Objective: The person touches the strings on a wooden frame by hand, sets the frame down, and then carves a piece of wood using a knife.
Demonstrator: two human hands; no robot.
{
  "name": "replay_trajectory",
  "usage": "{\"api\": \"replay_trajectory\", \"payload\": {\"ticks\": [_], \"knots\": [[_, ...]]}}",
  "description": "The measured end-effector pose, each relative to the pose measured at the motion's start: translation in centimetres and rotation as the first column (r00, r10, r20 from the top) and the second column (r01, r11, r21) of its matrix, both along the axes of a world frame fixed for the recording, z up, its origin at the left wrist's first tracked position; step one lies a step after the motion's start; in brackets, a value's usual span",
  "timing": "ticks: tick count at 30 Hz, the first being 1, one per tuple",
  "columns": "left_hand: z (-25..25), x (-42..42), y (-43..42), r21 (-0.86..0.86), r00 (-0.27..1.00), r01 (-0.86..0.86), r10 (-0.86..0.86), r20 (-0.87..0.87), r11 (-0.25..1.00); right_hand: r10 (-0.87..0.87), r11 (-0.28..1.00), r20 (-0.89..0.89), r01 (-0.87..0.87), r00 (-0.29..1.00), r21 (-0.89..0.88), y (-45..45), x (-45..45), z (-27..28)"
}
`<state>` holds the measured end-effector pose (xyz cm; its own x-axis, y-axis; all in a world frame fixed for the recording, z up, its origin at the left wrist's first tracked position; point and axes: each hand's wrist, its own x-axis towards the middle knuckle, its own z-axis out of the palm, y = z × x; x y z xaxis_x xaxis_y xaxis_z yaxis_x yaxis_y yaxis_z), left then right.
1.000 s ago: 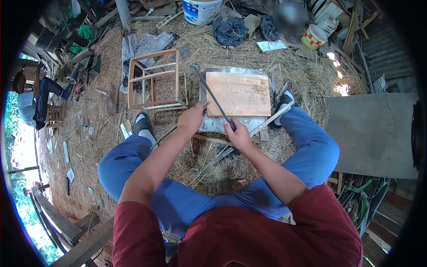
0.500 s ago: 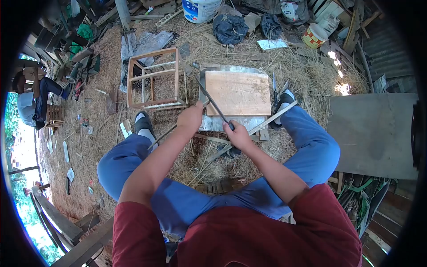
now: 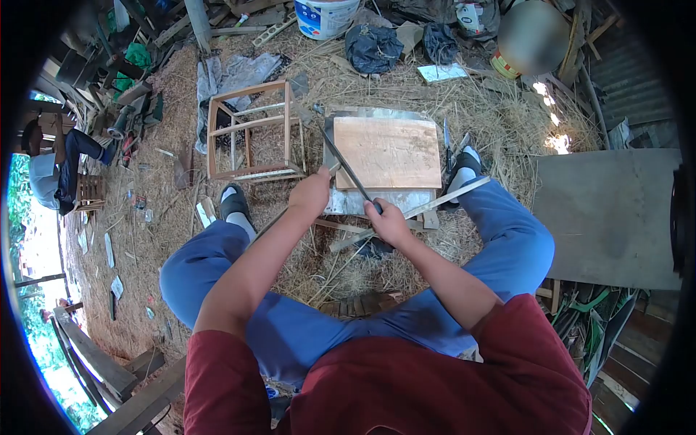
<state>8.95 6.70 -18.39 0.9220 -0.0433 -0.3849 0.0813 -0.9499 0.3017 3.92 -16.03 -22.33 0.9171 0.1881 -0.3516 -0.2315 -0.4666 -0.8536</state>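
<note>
My left hand (image 3: 310, 194) is closed around a thin wooden strip (image 3: 270, 224), whose end pokes out above the fist beside the board. In my right hand (image 3: 390, 222) is the dark handle of a long, narrow metal tool (image 3: 343, 160). The tool slants up and left across the near left corner of a flat wooden board (image 3: 386, 152). Under the board lies a grey metal-like sheet (image 3: 378, 202). Left of the board stands a small wooden frame (image 3: 248, 130). Another pale strip (image 3: 446, 197) runs from below my right hand towards my right knee.
A knife (image 3: 446, 142) lies right of the board. Black bags (image 3: 374, 49) and a white-blue bucket (image 3: 325, 17) stand beyond. A large grey panel (image 3: 609, 217) is at the right. Another person (image 3: 69, 163) sits at the far left. Straw and shavings cover the ground.
The pale strip beneath my right hand has shifted, its far end reaching further over my right knee. The metal tool has moved slightly down and right. Both hands keep their hold.
</note>
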Motion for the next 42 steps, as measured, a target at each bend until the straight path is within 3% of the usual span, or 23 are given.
{"api": "replay_trajectory", "payload": {"ticks": [4,6,9,10,13,17,19,21,23,27,31,33,36,40,42], "knots": [[0.2,0.2,-0.1,0.015,1.000,0.001,-0.001,-0.002,1.000,-0.011,1.000,-0.030,0.012,0.999,0.018,0.0,0.5,1.5],[0.6,0.1,-0.2,0.033,0.999,-0.007,0.009,-0.036,0.999,-0.104,0.990,0.035,0.101,0.994,0.096,0.2,0.3,2.5],[0.1,-0.1,-0.3,0.033,1.000,-0.008,0.008,-0.009,0.999,-0.098,0.991,-0.015,0.099,0.995,0.095,0.3,-0.3,2.0],[-0.1,-0.1,-0.1,0.026,1.000,-0.011,0.012,-0.008,1.000,-0.012,0.999,-0.011,0.012,1.000,-0.037,0.3,-0.3,1.2],[-0.2,0.2,-0.1,0.009,1.000,-0.025,0.025,-0.004,1.000,-0.036,0.998,-0.105,0.041,0.994,0.043,0.5,-0.3,0.8],[0.2,0.2,0.1,-0.010,1.000,-0.010,0.010,-0.010,1.000,-0.004,1.000,-0.025,0.004,1.000,-0.010,0.3,0.4,1.7],[0.6,0.1,-0.1,0.001,1.000,-0.011,0.011,-0.010,1.000,-0.108,0.988,0.006,0.106,0.994,0.114,0.6,0.2,2.5],[0.7,-0.3,-0.3,0.006,1.000,-0.016,0.016,-0.016,1.000,-0.095,0.991,0.027,0.092,0.995,0.098,0.3,-0.2,1.7],[0.7,0.0,-0.3,0.001,1.000,-0.018,0.018,-0.017,1.000,0.005,0.998,0.024,-0.003,1.000,-0.068,0.2,-0.8,-0.3],[1.1,0.0,-0.3,-0.031,0.999,-0.038,0.038,-0.001,0.999,-0.014,0.999,-0.111,0.019,0.994,0.045,0.3,-0.1,-0.9],[0.4,0.2,0.0,0.002,1.000,-0.008,0.008,-0.011,1.000,-0.062,0.997,-0.046,0.064,0.997,0.041,0.2,0.1,1.1],[0.1,-0.1,-0.1,-0.016,1.000,-0.026,0.026,-0.016,1.000,-0.144,0.973,-0.037,0.148,0.989,0.179,0.2,-0.4,1.2],[0.5,0.2,0.0,-0.017,1.000,-0.009,0.009,-0.021,1.000,-0.045,0.998,-0.061,0.048,0.997,0.042,0.4,-0.8,-0.2],[0.9,0.5,0.1,-0.022,1.000,0.000,-0.001,-0.027,1.000,-0.017,0.998,-0.110,0.023,0.994,0.055,0.1,0.4,0.5],[1.1,0.4,0.2,-0.011,0.999,0.011,-0.012,-0.045,1.000,-0.084,0.993,-0.054,0.088,0.995,0.081,0.3,0.4,0.8]]}}
